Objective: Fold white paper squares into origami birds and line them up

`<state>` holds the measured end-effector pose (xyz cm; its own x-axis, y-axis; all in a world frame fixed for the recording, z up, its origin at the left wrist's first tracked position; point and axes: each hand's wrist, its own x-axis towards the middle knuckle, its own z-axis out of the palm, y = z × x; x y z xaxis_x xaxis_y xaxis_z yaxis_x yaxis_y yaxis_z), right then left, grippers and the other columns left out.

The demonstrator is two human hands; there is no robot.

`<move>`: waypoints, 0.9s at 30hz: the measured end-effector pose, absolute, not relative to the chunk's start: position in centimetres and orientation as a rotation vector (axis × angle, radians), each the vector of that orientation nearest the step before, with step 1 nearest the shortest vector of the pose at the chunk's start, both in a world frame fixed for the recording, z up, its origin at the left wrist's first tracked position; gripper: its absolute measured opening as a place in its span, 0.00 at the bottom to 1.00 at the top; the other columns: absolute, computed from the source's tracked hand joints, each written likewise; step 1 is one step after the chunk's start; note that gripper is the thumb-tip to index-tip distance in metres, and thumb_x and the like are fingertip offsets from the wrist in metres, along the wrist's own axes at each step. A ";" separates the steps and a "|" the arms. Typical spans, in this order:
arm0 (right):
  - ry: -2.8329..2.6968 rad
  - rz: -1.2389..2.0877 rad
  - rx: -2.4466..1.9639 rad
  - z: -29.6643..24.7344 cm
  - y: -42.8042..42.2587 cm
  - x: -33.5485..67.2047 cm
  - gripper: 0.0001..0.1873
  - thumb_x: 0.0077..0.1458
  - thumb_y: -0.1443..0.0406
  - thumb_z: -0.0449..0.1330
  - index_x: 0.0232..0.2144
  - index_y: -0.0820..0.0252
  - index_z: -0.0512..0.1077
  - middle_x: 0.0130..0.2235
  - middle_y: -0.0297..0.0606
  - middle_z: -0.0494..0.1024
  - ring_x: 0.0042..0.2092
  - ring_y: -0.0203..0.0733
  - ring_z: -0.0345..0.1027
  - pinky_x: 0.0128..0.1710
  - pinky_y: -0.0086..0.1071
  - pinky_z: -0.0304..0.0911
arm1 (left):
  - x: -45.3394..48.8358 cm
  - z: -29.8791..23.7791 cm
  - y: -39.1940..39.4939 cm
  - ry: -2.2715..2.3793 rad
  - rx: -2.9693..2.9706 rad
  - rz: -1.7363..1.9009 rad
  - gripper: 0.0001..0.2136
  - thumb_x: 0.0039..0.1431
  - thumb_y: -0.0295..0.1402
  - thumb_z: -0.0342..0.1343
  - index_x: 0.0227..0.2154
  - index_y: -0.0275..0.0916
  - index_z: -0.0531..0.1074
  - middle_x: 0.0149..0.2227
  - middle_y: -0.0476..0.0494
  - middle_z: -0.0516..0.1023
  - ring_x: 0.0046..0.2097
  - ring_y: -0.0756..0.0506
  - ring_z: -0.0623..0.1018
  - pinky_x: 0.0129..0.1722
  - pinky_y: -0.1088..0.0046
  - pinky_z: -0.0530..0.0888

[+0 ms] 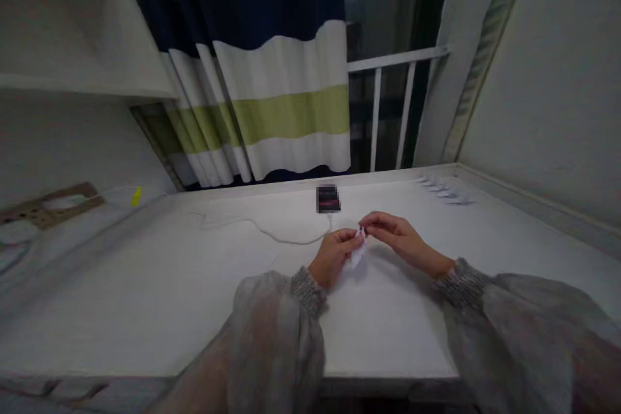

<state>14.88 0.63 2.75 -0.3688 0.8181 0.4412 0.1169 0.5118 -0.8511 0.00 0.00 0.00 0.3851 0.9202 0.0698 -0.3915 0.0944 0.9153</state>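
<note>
Above the middle of the white tabletop, my left hand [336, 255] is closed, thumb and fingers pinching a small piece of folded white paper [358, 255]. The paper stands roughly upright and tapers toward the top, with a wider part hanging below the fingers. From the right, my right hand [391, 234] reaches over with its fingertips pressed together at the paper's upper tip. The exact fold under the fingertips is too small to make out. Grey knitted cuffs and loose sheer sleeves cover both arms.
A small dark device [328, 198], its screen blurred, stands behind my hands. A white cable [291, 242] runs left from it. Several small folded white paper pieces [444, 191] lie in a row at the back right. A striped curtain [291, 110] hangs behind the table.
</note>
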 end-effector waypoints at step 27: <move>-2.171 0.638 -0.831 4.1 0.1 16.8 0.04 0.47 0.66 0.55 0.24 0.62 0.66 0.28 0.36 0.69 0.31 0.36 0.63 0.34 0.32 0.60 | 0.1 0.0 0.1 0.696 1.078 0.987 0.11 0.34 0.32 0.64 0.23 0.32 0.72 0.22 0.50 0.72 0.23 0.57 0.67 0.27 0.78 0.60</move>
<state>16.81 0.09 4.13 -0.5369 0.7182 0.4427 0.3646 0.6707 -0.6459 0.08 0.07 0.04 0.4166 0.9091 -0.0037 -0.3088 0.1454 0.9399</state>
